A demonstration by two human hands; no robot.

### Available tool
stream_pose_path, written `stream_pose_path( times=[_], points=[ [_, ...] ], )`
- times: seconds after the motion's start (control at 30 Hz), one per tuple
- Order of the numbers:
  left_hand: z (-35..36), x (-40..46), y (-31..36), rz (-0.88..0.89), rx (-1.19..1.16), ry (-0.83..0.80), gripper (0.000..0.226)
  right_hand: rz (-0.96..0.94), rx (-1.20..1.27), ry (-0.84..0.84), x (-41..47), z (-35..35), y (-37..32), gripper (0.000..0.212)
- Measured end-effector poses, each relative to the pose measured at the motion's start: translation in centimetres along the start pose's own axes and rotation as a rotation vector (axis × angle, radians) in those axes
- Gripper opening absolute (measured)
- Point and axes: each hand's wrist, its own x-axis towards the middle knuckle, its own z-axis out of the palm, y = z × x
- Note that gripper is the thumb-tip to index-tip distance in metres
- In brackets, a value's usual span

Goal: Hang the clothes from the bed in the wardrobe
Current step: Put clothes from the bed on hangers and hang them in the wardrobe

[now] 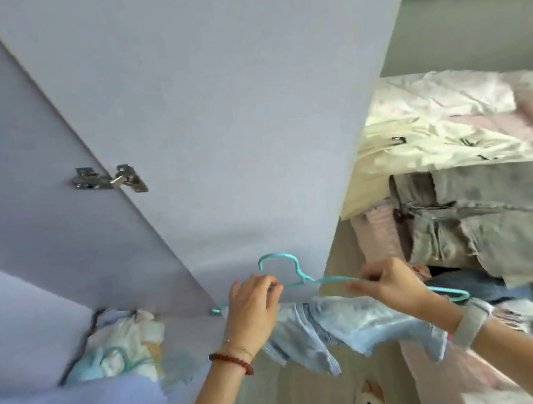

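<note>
While no readable writing showed, your left hand (253,306) and right hand (390,282) each pinched the teal hanger (304,279) carrying pale jeans (349,328).

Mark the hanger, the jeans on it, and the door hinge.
hanger (278,256), head view, top of its hook
jeans (348,322), head view, middle of the draped denim
hinge (110,180), head view, metal arm

We are in a home bedroom: we see a bed (447,108) with clothes (492,209) beside an open wardrobe door (216,124).
</note>
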Motion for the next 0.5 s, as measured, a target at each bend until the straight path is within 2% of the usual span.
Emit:
stream_pose_path(
  times=[0.1,0.17,0.37,0.5],
  points=[
    [3.5,3.1,5.3,0.118,-0.135,-0.21,0.014,0.072,0.116,0.087,-2.6,-4.0,5.8,0.045],
    [5.9,4.9,8.9,0.173,-0.205,-0.244,0.012,0.117,0.157,0.164,-4.2,-6.6,9.2,0.038],
    [11.9,11.5,22.6,0.405,-0.335,-0.11,0.008,0.143,0.301,0.486,-7.0,-15.2,17.0,0.024],
    [15.0,15.0,28.9,0.541,-0.34,0.007,0.01,0.141,0.23,0.667,-7.3,-18.2,20.4,0.009]
  ],
)
